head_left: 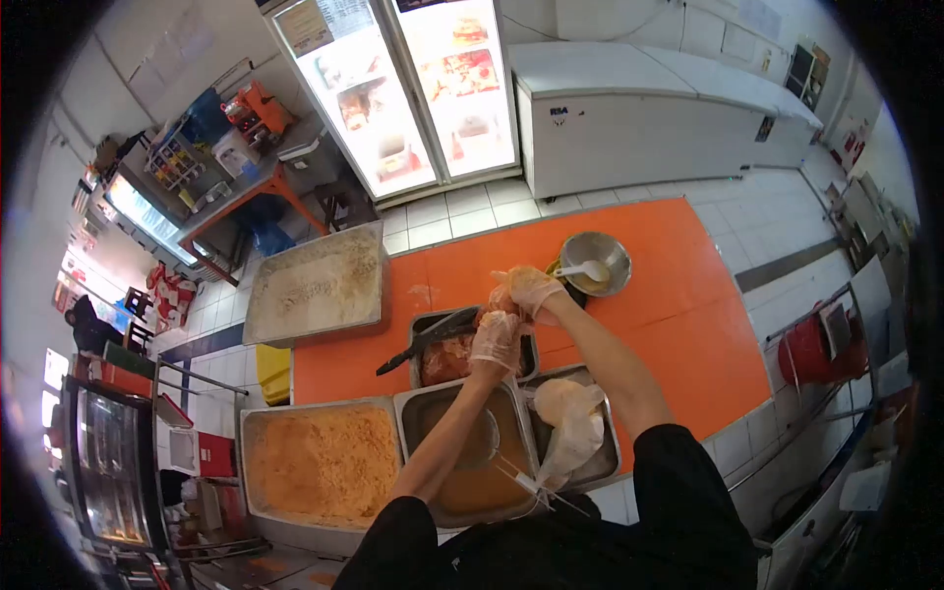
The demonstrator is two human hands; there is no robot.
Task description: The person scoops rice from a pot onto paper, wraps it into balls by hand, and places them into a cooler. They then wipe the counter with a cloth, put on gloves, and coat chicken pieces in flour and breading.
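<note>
Both my hands wear clear plastic gloves. My left hand (497, 340) is closed on a piece of raw meat (500, 299) above the right end of a metal tray (532, 360). Just beyond it, my right hand (536, 292) grips the same piece from the other side; its fingertips are partly hidden. In the tray lies more raw meat (445, 361). A black-handled knife (418, 346) rests across the tray's left side, its handle sticking out over the orange table (629, 334).
Near me stand a pan of orange-brown breading (324, 462), a pan of liquid with a strainer (482, 433) and a tray with a plastic bag (575, 433). A large floury pan (315, 285) sits far left. Beyond my right hand is a metal bowl (612, 258) with a white ladle (590, 270).
</note>
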